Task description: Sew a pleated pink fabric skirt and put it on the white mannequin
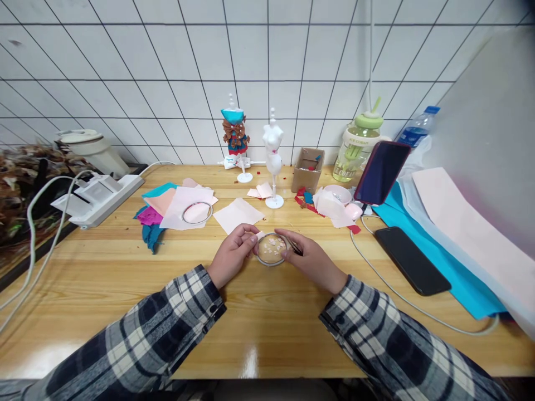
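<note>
"Where was the grey-rimmed dish [271,265]?"

"Between both hands, low over the table [267,323], with small pale pieces [272,243] inside. It might have been an open ring; I couldn't tell."

"And the fingers?"

"The left hand's [234,253] thumb and forefinger pinched a pale scrap [260,235] at the rim. The right hand's [313,262] closed on the opposite side, a slim dark tool [296,249] among them."

"What did careful handling need?"

"A level rim and a light pinch, I'd judge; such pieces looked easily spilled."

"Room?"

"Most lay between the forearms, toward the front edge. A pale square sheet [239,215] sat just beyond the left hand, and a white cable [395,292] curved past the right sleeve [376,328]."
</note>
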A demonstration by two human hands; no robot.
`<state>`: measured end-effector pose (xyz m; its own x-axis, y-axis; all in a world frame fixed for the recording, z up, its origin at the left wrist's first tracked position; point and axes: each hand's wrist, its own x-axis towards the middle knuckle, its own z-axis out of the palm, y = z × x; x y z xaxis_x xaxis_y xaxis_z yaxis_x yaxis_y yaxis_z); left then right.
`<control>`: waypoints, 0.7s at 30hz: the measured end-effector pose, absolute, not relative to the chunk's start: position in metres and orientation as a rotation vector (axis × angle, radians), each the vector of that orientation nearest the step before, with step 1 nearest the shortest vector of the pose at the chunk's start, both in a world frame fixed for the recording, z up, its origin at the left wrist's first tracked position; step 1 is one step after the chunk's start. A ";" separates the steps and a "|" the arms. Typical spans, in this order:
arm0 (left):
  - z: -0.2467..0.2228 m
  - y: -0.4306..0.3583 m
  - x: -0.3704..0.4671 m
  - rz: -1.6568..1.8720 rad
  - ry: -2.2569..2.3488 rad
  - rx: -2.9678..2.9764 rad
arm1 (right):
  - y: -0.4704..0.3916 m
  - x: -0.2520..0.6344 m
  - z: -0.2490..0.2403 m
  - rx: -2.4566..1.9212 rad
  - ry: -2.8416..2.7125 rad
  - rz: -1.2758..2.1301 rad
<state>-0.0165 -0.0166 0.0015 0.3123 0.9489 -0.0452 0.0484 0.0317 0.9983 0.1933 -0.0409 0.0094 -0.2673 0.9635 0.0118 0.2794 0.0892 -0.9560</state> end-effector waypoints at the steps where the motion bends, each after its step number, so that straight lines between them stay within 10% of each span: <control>1: 0.002 -0.018 -0.016 0.898 1.008 1.359 | -0.042 0.193 0.011 -1.254 -1.666 1.173; 21: 0.009 -0.030 -0.010 0.789 0.875 1.487 | -0.045 0.188 0.011 -1.341 -1.889 0.793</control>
<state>-0.0102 -0.0305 0.0088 0.4908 0.8713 -0.0068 0.0836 -0.0394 0.9957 0.1881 -0.0447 0.0112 -0.2386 0.9544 0.1794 0.5406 0.2840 -0.7918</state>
